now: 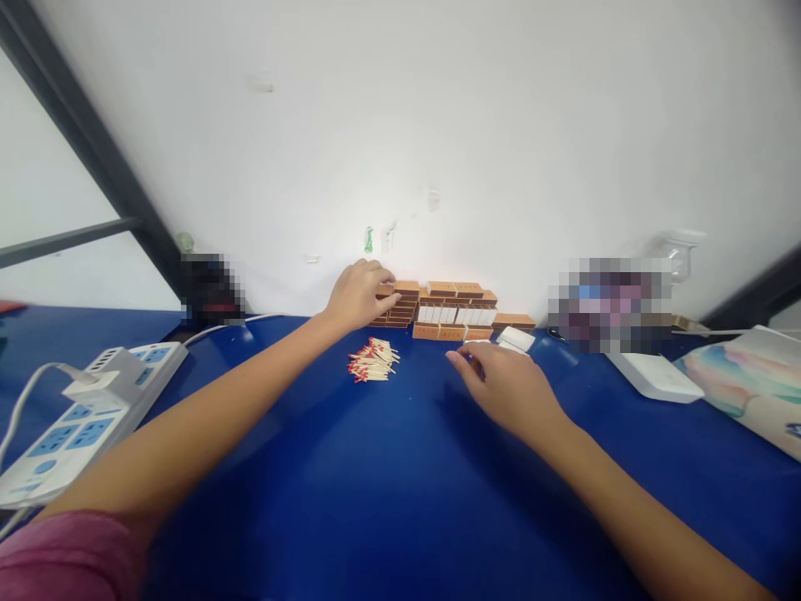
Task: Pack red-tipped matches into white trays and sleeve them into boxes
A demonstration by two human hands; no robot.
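Note:
My left hand point(361, 294) is at the left end of the stacked matchboxes point(405, 302), its thumb and fingers around the top box there. Brown matchboxes and a row of white trays point(456, 315) stand to the right of that stack, against the wall. On the blue table lies a loose pile of red-tipped matches point(373, 361), just below my left hand. My right hand point(494, 376) hovers over the table in front of the boxes, fingers curled; what it holds, if anything, is hidden. White trays point(516, 339) lie just behind it.
A white power strip point(81, 434) with a plugged-in charger and cable occupies the left side of the blue table point(300, 501). At the right are a white device point(663, 380), a colourful sheet point(744, 376) and a blurred patch. The wall point(400, 125) rises behind.

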